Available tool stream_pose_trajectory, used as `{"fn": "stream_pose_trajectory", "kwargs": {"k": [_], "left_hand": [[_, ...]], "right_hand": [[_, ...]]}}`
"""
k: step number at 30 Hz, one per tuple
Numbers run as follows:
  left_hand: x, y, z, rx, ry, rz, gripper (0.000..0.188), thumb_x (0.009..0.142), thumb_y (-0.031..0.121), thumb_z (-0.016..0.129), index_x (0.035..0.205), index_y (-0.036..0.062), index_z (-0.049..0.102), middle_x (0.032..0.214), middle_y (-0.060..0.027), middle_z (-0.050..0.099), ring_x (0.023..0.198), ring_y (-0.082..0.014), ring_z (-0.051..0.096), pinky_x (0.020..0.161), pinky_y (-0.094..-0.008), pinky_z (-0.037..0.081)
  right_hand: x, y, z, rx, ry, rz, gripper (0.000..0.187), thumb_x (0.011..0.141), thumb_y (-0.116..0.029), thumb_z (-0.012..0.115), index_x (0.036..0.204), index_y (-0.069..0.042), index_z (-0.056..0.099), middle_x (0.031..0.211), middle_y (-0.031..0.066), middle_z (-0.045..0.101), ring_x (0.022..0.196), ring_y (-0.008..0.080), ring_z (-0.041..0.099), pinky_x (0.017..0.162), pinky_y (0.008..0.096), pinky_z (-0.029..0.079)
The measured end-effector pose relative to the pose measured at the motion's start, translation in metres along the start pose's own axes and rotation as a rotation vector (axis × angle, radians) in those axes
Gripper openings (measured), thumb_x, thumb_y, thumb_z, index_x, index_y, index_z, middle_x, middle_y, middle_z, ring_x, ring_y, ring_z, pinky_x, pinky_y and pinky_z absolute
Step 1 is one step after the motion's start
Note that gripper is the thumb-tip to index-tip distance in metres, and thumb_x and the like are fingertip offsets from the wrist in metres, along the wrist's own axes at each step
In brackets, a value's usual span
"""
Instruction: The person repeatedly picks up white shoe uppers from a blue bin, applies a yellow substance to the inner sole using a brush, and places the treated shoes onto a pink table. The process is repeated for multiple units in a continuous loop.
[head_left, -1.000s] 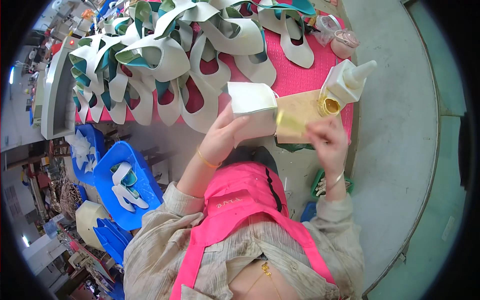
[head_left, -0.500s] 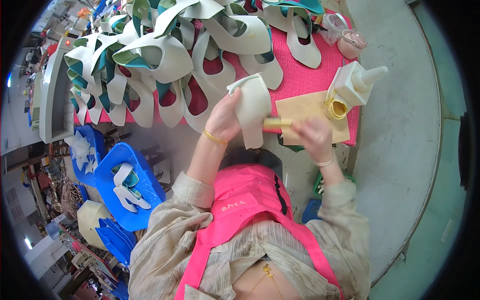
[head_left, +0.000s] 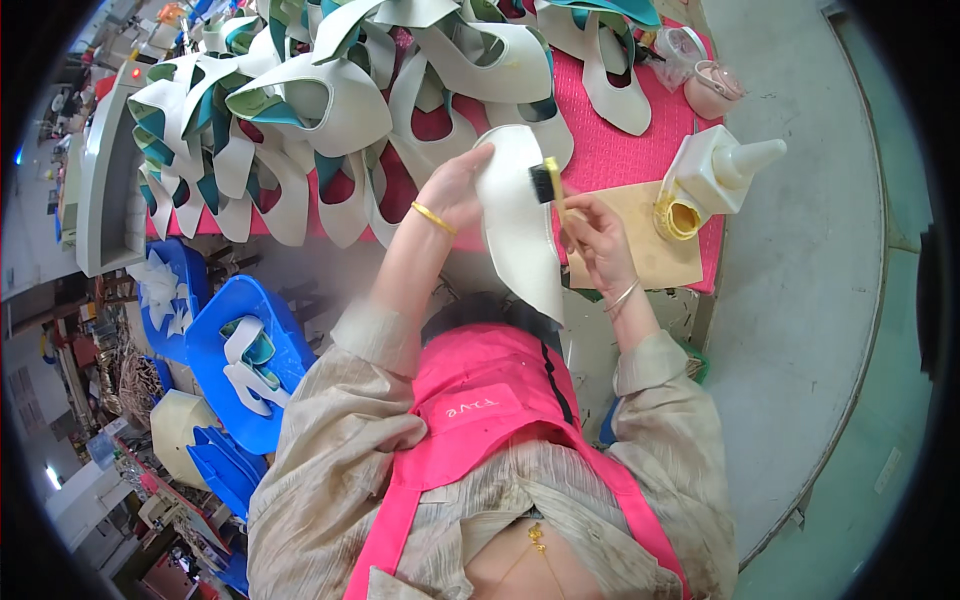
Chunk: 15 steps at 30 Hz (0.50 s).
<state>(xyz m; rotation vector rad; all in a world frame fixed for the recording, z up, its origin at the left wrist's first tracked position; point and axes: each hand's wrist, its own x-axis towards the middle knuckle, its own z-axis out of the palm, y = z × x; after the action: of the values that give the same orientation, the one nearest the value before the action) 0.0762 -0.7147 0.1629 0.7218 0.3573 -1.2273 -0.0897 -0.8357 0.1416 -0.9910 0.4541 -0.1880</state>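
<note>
My left hand [head_left: 457,190] grips a white shoe upper [head_left: 518,215] by its left edge and holds it up in front of the table, smooth face showing. Pinched in my right hand [head_left: 598,237] is a small brush [head_left: 553,183] with a light yellow handle and black bristles. The bristles are at the upper's right edge; whether they touch it I cannot tell. A yellow-crusted open cup [head_left: 678,218] is fixed beside a white squeeze bottle [head_left: 708,165], just right of my right hand. Beneath them lies a sheet of tan card [head_left: 640,262].
Many white uppers with teal lining [head_left: 318,110] cover the pink tabletop [head_left: 640,155]. A pink-white round pot [head_left: 714,88] stands at the far right corner. Left of me a blue bin [head_left: 222,350] holds white shoe pieces. A grey machine [head_left: 105,190] stands at the table's left end.
The shoe upper has been turned so its long smooth face shows. My right hand has tilted the brush from level to upright and brought it up to the upper's right edge.
</note>
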Motion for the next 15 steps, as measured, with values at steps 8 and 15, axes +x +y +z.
{"fn": "stream_pose_trajectory", "kwargs": {"k": [8, 15], "left_hand": [[-0.060, -0.064, -0.038, 0.197, -0.284, 0.085, 0.044, 0.085, 0.021, 0.049, 0.123, 0.0016, 0.036, 0.113, -0.0066, 0.050, 0.099, -0.0184, 0.053, 0.085, -0.0365, 0.043], [-0.080, -0.078, -0.034, 0.221, 0.014, 0.317, 0.038, 0.084, 0.005, 0.049, 0.119, 0.0000, 0.037, 0.106, -0.0085, 0.052, 0.094, -0.0159, 0.054, 0.078, -0.0295, 0.045]], "right_hand": [[-0.012, 0.001, 0.013, 0.396, 0.006, 0.216, 0.019, 0.082, -0.011, 0.055, 0.100, -0.005, 0.050, 0.097, 0.0133, 0.057, 0.055, 0.0112, 0.048, 0.052, 0.0219, 0.041], [-0.005, -0.008, 0.014, -0.440, -0.015, -0.170, 0.010, 0.078, -0.006, 0.059, 0.088, -0.001, 0.057, 0.086, 0.0073, 0.061, 0.062, 0.0113, 0.055, 0.056, 0.0235, 0.044]]}}
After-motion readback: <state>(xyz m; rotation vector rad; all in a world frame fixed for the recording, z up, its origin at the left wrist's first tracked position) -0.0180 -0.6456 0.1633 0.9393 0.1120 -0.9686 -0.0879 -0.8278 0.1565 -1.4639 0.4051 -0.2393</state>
